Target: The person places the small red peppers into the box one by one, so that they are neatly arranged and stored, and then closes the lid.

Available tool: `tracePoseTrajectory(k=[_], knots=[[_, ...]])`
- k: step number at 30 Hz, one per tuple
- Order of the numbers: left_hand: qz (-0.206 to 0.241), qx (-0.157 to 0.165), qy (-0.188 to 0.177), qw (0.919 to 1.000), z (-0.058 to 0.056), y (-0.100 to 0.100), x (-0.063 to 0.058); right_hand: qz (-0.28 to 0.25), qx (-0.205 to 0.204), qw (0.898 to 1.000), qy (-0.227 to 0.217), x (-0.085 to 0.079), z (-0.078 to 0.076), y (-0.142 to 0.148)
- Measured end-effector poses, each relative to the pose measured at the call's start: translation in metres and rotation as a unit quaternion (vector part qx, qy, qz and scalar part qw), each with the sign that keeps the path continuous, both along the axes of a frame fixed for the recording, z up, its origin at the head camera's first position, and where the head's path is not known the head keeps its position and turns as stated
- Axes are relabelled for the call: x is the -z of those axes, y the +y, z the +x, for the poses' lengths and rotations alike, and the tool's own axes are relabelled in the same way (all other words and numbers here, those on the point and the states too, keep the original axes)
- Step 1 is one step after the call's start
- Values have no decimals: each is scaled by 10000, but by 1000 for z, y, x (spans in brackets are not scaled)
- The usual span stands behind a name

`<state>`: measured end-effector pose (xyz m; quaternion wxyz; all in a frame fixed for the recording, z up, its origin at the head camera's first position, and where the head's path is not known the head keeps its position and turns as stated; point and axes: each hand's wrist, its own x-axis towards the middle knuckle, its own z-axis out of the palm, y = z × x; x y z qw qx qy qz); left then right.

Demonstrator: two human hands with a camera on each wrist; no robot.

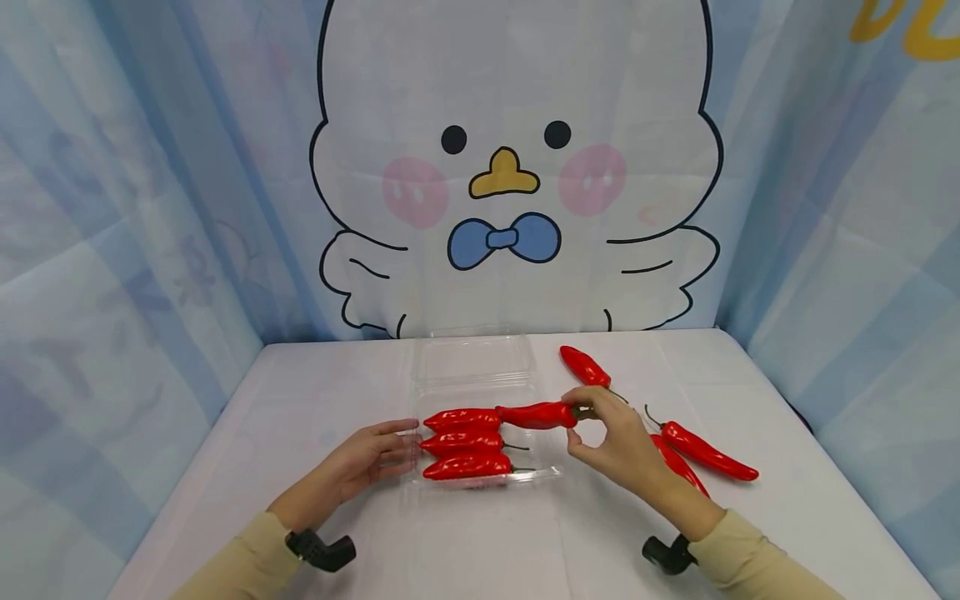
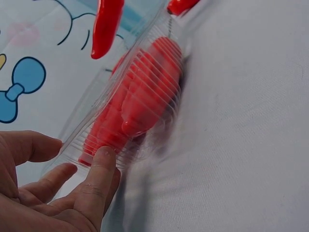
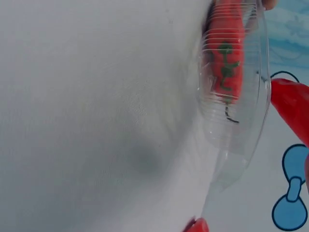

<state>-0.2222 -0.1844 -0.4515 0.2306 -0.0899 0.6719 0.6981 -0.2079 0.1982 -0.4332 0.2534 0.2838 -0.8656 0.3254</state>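
A clear plastic clamshell box (image 1: 546,475) lies with its lid (image 1: 474,363) folded back. Several red chili peppers (image 1: 467,466) lie side by side in its base, stems toward the right. My right hand (image 1: 618,442) pinches another red chili pepper (image 1: 536,415) by its stem end, between thumb and fingers. This pepper is level above the box's right part, its tip pointing left. At the box's left side is my left hand (image 1: 367,460), its fingers loosely extended. In the left wrist view, the fingers (image 2: 96,179) touch the ribbed plastic wall.
To the right on the white table (image 1: 480,550) lie loose red chili peppers: one behind the right hand (image 1: 585,366), one farther right (image 1: 708,451), and another (image 1: 678,465) partly hidden by the right forearm. A curtain with a cartoon bird (image 1: 510,275) hangs behind.
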Motion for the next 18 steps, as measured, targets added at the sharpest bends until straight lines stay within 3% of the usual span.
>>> tracePoseTrajectory(k=[8,18], knots=[[8,-92,-77,9999,-1,0,1,-462,-638,9947,-655,4,-3,-12],[-66,-116,-34,9999,0,0,1,-551,-1207,9761,-1724,8,-2,-30]])
